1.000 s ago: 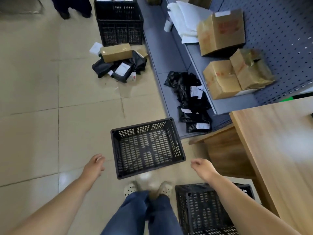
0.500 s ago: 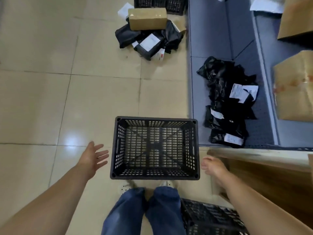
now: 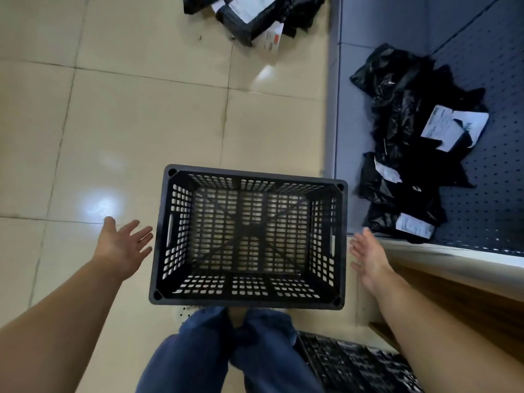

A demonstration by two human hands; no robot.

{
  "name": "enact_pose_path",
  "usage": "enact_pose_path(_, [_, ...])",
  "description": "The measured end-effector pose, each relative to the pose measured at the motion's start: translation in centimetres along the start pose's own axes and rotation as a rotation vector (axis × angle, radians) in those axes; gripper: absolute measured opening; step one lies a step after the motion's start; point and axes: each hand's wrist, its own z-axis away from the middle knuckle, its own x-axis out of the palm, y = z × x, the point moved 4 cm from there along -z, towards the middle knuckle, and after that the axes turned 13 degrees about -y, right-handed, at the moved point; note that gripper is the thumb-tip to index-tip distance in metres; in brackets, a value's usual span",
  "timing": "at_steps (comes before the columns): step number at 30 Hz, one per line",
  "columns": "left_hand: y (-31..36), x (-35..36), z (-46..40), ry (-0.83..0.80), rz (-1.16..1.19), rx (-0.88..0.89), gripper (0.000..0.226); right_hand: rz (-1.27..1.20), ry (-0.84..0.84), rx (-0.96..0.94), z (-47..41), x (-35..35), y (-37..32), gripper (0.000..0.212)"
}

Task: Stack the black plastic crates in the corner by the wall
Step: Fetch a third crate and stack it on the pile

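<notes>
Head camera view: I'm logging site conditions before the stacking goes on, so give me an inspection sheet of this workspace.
Surface: beige tiled floor, glossy, with light glare.
Job's things: empty black crate upright on the floor at the person's feet; second crate at lower right, partly cut off.
Clutter: black parcel bags with white labels on the grey shelf base; more parcels on the floor at top.
Grippers: left hand and right hand open, flanking the crate, not touching.
Cables: nothing seen.
Surroundings: wooden furniture at right.
</notes>
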Motion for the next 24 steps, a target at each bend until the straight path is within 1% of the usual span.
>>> enact_pose_path(6, [-0.5,0.0,-2.5,-0.023,-0.05,-0.002,0.069,-0.176,-0.016,0.017,-3.1,0.3,0.7,0.068])
enact_pose_path(13, [0.0,0.0,-3.4,0.016,-0.152,-0.036,0.072,-0.219,-0.015,0.055,-3.6,0.8,0.1,0.075])
enact_pose_path(18, [1.1,0.2,-1.8,0.021,-0.165,-0.051,0.073,-0.239,-0.02,0.078,-1.5,1.5,-0.5,0.079])
enact_pose_path(24, [4.1,-0.7,3.7,-0.001,-0.165,-0.053,0.078,-0.256,-0.027,0.078,3.9,2.4,-2.1,0.085])
